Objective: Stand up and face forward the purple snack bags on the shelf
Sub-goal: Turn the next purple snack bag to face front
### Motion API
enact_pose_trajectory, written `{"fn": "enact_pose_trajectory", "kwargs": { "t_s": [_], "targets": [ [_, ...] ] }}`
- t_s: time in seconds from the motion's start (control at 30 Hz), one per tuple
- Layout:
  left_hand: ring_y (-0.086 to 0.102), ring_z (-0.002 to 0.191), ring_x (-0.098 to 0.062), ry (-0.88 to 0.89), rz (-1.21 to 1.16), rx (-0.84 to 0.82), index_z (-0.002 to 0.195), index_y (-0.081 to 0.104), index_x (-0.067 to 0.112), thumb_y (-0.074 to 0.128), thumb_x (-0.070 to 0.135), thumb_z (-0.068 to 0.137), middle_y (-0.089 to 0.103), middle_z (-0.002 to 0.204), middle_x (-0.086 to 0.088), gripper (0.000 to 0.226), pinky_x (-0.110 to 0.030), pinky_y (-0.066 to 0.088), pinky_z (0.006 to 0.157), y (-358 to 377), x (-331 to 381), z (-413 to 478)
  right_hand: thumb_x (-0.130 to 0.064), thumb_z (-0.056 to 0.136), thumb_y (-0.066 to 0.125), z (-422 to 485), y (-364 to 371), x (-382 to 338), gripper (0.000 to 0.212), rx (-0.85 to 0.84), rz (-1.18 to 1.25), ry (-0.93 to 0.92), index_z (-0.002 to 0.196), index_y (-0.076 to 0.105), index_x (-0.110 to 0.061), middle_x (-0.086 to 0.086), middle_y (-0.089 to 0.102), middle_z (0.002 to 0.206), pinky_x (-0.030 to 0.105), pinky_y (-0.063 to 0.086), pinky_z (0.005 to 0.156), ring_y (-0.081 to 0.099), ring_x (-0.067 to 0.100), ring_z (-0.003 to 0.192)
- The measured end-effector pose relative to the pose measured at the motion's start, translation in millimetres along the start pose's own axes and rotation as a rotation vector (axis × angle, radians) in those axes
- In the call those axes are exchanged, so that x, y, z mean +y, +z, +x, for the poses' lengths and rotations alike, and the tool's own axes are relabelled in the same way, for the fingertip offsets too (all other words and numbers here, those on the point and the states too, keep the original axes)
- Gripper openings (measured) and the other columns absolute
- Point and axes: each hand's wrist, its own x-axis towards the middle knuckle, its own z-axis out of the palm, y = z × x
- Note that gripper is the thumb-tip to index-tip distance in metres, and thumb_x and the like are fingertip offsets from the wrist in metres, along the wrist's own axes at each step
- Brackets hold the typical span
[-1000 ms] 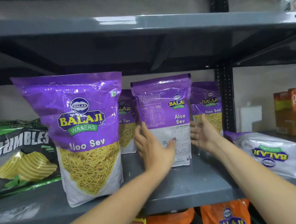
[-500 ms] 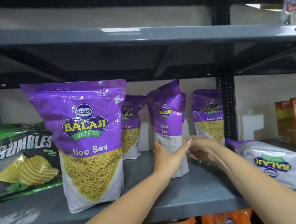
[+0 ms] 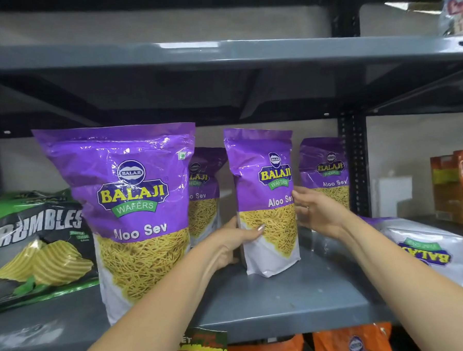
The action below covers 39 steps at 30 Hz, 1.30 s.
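Observation:
A purple Aloo Sev bag (image 3: 265, 179) stands upright mid-shelf, its front nearly toward me. My left hand (image 3: 232, 243) grips its lower left edge, thumb across the front. My right hand (image 3: 316, 211) presses on its right side. A large purple bag (image 3: 130, 207) stands upright at the front left, label forward. Two more purple bags stand at the back: one (image 3: 204, 193) between the large and the held bag, one (image 3: 328, 170) behind my right hand. Another purple bag (image 3: 427, 248) lies flat at the right, label upside down.
A green and black Rumbles chip bag (image 3: 35, 244) leans at the left. The grey shelf (image 3: 285, 301) has a black upright post (image 3: 354, 166) at the right. Orange juice cartons (image 3: 456, 187) stand far right. Orange bags (image 3: 351, 342) sit on the shelf below.
The held bag has turned from back side out, through edge-on, to front label out. Both hands stayed on its sides throughout the turn.

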Motion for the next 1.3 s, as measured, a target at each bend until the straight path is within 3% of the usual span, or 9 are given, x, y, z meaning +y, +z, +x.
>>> {"fn": "enact_pose_trajectory", "kwargs": {
  "t_s": [0.13, 0.23, 0.4, 0.5, 0.57, 0.77, 0.97, 1.13, 1.3],
  "targets": [
    [0.062, 0.079, -0.012, 0.024, -0.140, 0.071, 0.115, 0.048, 0.026, 0.066, 0.012, 0.087, 0.067, 0.090, 0.006, 0.036, -0.034, 0.051, 0.080, -3.3, -6.0, 2.6, -0.016, 0.087, 0.066, -3.8, 0.6, 1.1, 0.014, 0.064, -0.058, -0.027, 0.098, 0.060, -0.022, -0.013, 0.070, 0.057, 0.028, 0.046, 0.062, 0.064, -0.001, 0.050],
    [0.064, 0.071, -0.007, 0.057, -0.174, 0.098, 0.118, 0.050, 0.023, 0.060, 0.011, 0.091, 0.066, 0.102, 0.000, 0.031, -0.026, 0.053, 0.060, -1.2, -7.9, 1.6, -0.014, 0.080, 0.074, -5.0, 2.6, 5.1, 0.021, 0.148, -0.049, -0.083, 0.097, 0.062, -0.018, -0.008, 0.072, 0.073, 0.026, 0.048, 0.058, 0.066, 0.004, 0.058],
    [0.062, 0.101, -0.021, 0.101, -0.176, 0.272, 0.108, 0.058, 0.018, 0.051, 0.015, 0.096, 0.063, 0.127, -0.007, 0.014, -0.041, 0.048, 0.100, 2.0, -15.5, 9.9, -0.012, 0.073, 0.080, -7.2, 11.4, 10.9, 0.030, 0.261, -0.032, -0.167, 0.096, 0.061, -0.014, -0.007, 0.072, 0.070, 0.032, 0.054, 0.067, 0.066, 0.012, 0.070],
    [0.059, 0.118, -0.018, 0.130, -0.136, 0.235, 0.108, 0.058, 0.027, 0.061, 0.039, 0.087, 0.064, 0.129, 0.001, 0.024, -0.043, 0.040, 0.109, 2.3, -15.9, 5.2, -0.024, 0.076, 0.077, -13.3, 13.1, 13.1, 0.043, 0.200, -0.104, -0.136, 0.113, 0.055, -0.016, 0.001, 0.070, 0.095, 0.035, 0.054, 0.072, 0.065, 0.013, 0.081],
    [0.061, 0.116, -0.013, 0.202, -0.115, 0.200, 0.121, 0.056, 0.028, 0.072, 0.047, 0.075, 0.065, 0.127, 0.006, 0.052, -0.034, 0.044, 0.106, 2.9, -15.7, 1.5, -0.034, 0.068, 0.077, -16.1, 8.0, 17.7, 0.063, 0.101, -0.144, -0.065, 0.124, 0.051, -0.018, 0.004, 0.069, 0.112, 0.037, 0.054, 0.076, 0.067, 0.015, 0.090],
    [0.055, 0.088, 0.010, 0.293, 0.109, 0.161, 0.115, 0.045, 0.029, 0.078, 0.022, 0.077, 0.061, 0.107, 0.017, 0.051, 0.003, 0.043, 0.060, 4.1, -16.4, -13.9, -0.031, 0.048, 0.092, -24.4, 0.8, 34.0, 0.090, -0.105, -0.285, 0.079, 0.129, 0.053, -0.024, 0.004, 0.073, 0.119, 0.053, 0.047, 0.099, 0.067, 0.026, 0.112],
    [0.057, 0.098, 0.008, 0.369, 0.198, 0.161, 0.106, 0.043, 0.037, 0.074, 0.021, 0.080, 0.058, 0.107, 0.022, 0.044, 0.007, 0.040, 0.066, 5.3, -18.9, -33.6, -0.021, 0.058, 0.090, -44.1, 6.1, 38.0, 0.080, -0.074, -0.288, 0.054, 0.128, 0.052, -0.023, 0.003, 0.074, 0.116, 0.051, 0.048, 0.100, 0.069, 0.025, 0.109],
    [0.054, 0.120, -0.007, 0.368, 0.248, 0.206, 0.134, 0.038, 0.024, 0.079, 0.046, 0.069, 0.056, 0.133, 0.011, 0.080, -0.027, 0.041, 0.106, 4.8, -26.9, -51.2, -0.029, 0.057, 0.087, -67.7, 11.4, 38.6, 0.079, -0.096, -0.272, 0.025, 0.127, 0.053, -0.026, 0.002, 0.072, 0.120, 0.052, 0.047, 0.101, 0.068, 0.023, 0.111],
    [0.051, 0.101, 0.015, 0.391, 0.351, 0.254, 0.127, 0.037, 0.030, 0.074, 0.040, 0.076, 0.051, 0.111, 0.032, 0.064, 0.008, 0.033, 0.074, 5.9, -23.6, -77.3, -0.023, 0.064, 0.084, -87.3, 20.3, 32.4, 0.068, -0.107, -0.278, 0.009, 0.125, 0.055, -0.028, 0.001, 0.072, 0.119, 0.047, 0.052, 0.096, 0.069, 0.019, 0.109]
  ]
}}
